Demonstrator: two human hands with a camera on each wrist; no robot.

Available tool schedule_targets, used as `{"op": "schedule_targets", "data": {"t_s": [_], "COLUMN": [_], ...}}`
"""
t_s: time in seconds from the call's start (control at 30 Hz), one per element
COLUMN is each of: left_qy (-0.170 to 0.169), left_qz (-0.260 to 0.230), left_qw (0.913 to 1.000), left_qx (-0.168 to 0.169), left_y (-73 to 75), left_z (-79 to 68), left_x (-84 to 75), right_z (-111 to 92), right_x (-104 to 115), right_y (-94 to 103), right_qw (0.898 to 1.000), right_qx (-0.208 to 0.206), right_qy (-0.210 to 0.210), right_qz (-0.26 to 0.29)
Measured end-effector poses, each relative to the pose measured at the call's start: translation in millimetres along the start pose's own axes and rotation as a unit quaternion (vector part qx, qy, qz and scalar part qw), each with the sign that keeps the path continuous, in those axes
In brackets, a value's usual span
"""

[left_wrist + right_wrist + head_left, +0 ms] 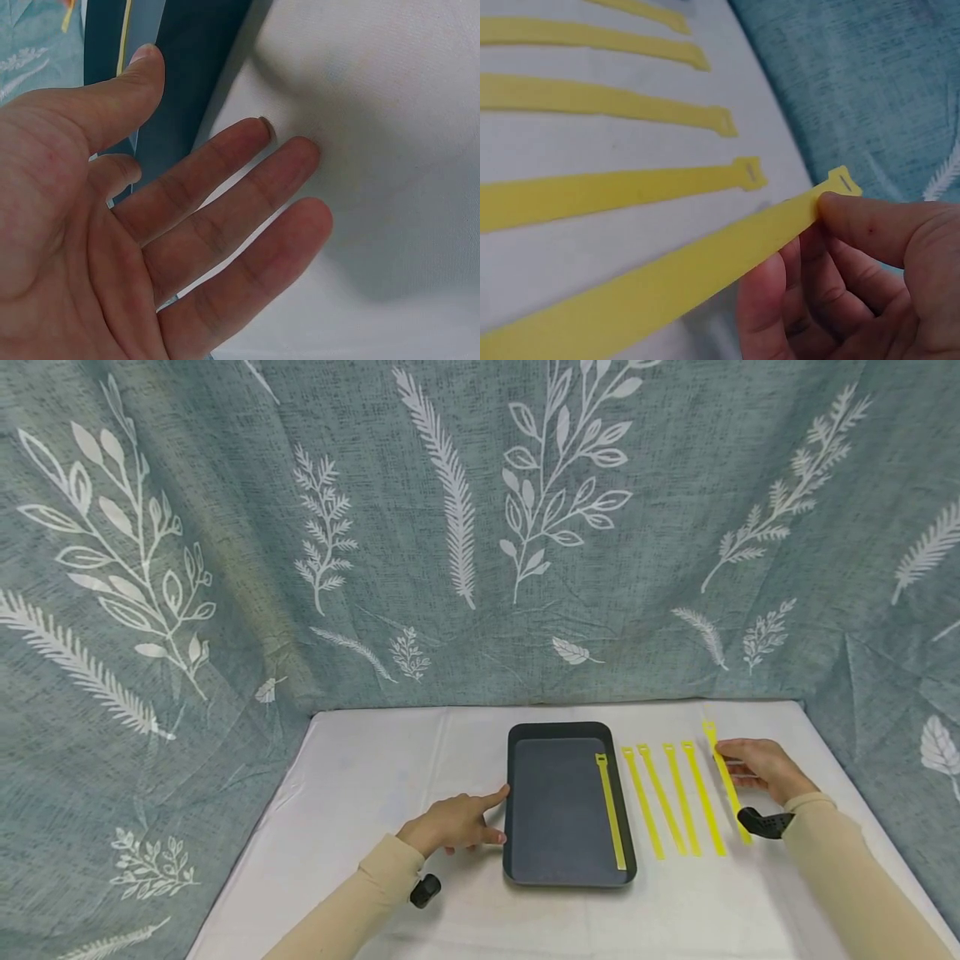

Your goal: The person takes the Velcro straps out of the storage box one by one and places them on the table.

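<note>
A yellow hook-and-loop cable tie (729, 789) with a slotted head is pinched near its head by my right hand (763, 767). In the right wrist view the thumb presses on this tie (682, 270) and curled fingers lie behind it. To its left, several like ties (699, 797) lie side by side on the white cloth. My left hand (461, 821) is at the left side of a dark grey tray (551, 877), index finger and thumb at its wall, other fingers loosely extended in the left wrist view. One yellow tie (611, 814) lies inside the tray, along its right side.
White cloth (360, 777) covers the table. A blue-grey curtain (465, 527) with white leaf prints hangs behind and along both sides. A black wrist strap (765, 823) is on the right wrist, and a black device (425, 891) sits at the left wrist.
</note>
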State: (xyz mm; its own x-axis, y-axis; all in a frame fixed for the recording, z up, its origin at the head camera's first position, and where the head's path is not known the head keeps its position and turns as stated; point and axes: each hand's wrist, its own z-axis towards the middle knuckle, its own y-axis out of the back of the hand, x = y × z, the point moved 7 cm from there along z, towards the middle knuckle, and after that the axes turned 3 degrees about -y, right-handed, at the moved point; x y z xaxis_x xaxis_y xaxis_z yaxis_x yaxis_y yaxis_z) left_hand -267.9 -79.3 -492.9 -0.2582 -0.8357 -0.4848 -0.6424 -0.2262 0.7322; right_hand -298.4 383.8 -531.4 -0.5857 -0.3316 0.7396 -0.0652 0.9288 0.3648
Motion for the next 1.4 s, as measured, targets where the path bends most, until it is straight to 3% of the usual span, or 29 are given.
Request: {"op": "schedule_targets", "data": {"t_s": [0.43, 0.63, 1.07, 1.4], "left_qy": [-0.004, -0.003, 0.003, 0.003], "left_qz": [0.0, 0.005, 0.008, 0.011], "left_qw": [1.0, 0.9999, 0.9998, 0.9998], "left_qx": [-0.007, -0.01, -0.016, -0.017], "left_y": [-0.3, -3.4, -4.0, -3.9], "left_z": [-0.6, 0.0, -1.6, -2.4], "left_x": [-1.9, 0.2, -2.0, -2.6], "right_z": [6, 9, 10, 11], "right_x": [-12, -11, -12, -12], "right_y": [-6.8, -7.7, -10.7, -12.8], "right_qw": [1.0, 0.999, 0.995, 0.992], "right_qx": [-0.016, -0.042, -0.055, -0.062], "right_qy": [0.003, 0.007, 0.012, 0.041], "right_qz": [0.009, -0.023, -0.085, -0.105]}}
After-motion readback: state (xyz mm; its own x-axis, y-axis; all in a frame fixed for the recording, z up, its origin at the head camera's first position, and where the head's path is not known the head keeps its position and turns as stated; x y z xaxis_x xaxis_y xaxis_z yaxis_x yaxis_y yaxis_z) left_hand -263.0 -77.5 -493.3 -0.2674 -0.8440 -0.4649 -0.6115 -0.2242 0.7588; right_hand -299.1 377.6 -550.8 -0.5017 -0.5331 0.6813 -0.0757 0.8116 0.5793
